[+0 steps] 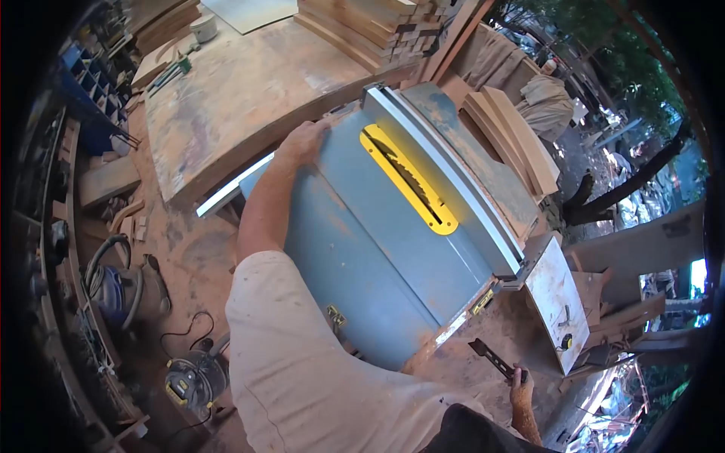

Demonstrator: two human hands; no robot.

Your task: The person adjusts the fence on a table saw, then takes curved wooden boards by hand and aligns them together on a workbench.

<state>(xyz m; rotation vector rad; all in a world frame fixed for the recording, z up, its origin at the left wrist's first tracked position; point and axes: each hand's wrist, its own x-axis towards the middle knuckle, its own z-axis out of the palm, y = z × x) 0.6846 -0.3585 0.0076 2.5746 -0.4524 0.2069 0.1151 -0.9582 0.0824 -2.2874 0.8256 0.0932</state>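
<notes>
My left hand rests at the far left edge of a grey table saw top, its fingers near the wooden bench; their exact pose is hard to make out. My right hand, low at the right, is closed around a dark, flat, notched tool beside the saw. A toothed blade shows in the slot of a yellow insert plate. Along the right of the insert runs a long silver fence. Neither hand touches the blade.
A dusty wooden bench adjoins the saw, with stacked boards behind. Planks lie right of the fence. A white panel leans at the lower right. Vacuum machines stand on the floor at left.
</notes>
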